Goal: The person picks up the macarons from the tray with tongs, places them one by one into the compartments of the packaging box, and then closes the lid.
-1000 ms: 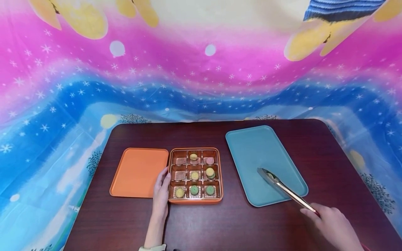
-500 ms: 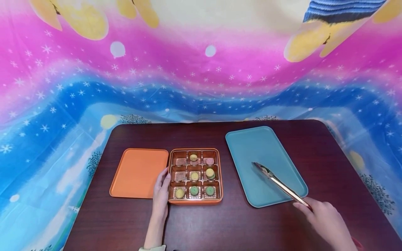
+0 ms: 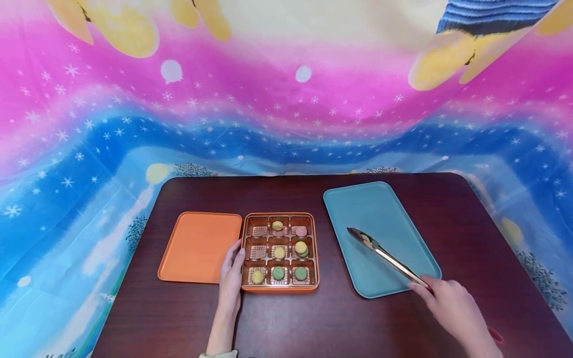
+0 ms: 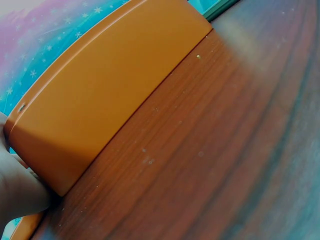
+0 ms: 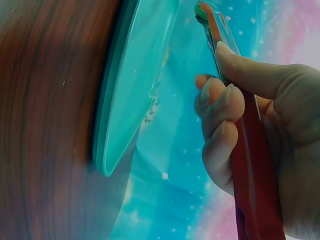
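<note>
My left hand [image 3: 231, 278] lies along the left side of an orange box [image 3: 279, 289], fingers fairly straight against its wall. In the left wrist view, part of that hand [image 4: 22, 187] shows at the box's corner [image 4: 110, 85]. Inside, a brown divided insert holds yellow, green and pink round cookies, among them a green cookie [image 3: 278, 273] in the front row. My right hand [image 3: 454, 303] grips metal tongs [image 3: 396, 264] with red handles [image 5: 255, 175]. A small green round piece [image 5: 201, 10] sits at the tongs' tips, which overlap the blue-green tray [image 3: 371, 209] in the head view.
Left of the box lies a flat orange lid [image 3: 197, 248], right beside it. The blue-green tray stands at an angle to the right. A printed cloth [image 3: 277, 124] hangs behind the dark wooden table [image 3: 286, 328].
My right hand and the tongs have moved leftward, the tips shifting from the middle of the tray toward its left edge. The left hand stays at the box.
</note>
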{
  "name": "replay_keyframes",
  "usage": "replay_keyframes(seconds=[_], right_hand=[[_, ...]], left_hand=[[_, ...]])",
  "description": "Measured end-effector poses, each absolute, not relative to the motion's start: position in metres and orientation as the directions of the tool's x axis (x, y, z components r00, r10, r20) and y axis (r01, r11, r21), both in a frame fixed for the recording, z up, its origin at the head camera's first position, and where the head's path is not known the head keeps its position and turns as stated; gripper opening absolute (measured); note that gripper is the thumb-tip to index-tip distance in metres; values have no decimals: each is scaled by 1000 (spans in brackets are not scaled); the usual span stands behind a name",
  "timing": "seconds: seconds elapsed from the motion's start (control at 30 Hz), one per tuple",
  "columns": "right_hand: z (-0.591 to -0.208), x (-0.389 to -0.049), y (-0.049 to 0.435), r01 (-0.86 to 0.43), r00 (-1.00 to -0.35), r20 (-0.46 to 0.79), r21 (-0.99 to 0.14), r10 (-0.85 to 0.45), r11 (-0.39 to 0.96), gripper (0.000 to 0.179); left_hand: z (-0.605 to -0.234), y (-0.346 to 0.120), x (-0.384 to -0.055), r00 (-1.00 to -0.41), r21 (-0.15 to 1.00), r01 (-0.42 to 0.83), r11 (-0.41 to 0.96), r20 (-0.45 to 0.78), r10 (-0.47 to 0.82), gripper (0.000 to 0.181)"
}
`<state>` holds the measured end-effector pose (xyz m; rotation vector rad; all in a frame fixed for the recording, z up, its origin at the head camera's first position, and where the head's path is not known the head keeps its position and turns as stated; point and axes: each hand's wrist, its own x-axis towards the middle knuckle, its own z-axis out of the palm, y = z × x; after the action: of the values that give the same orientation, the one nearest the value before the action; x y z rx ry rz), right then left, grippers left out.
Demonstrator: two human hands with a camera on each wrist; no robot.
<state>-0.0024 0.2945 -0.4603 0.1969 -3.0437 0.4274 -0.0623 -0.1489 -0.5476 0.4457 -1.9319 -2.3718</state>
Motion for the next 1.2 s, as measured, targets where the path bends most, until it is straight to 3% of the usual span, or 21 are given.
replay_keyframes(seconds=[1.2], right_hand=[[-444, -47, 199, -302, -947, 201, -310, -249, 902, 36]], left_hand=[[-548, -149, -65, -952, 954, -147, -262, -208, -223, 50]])
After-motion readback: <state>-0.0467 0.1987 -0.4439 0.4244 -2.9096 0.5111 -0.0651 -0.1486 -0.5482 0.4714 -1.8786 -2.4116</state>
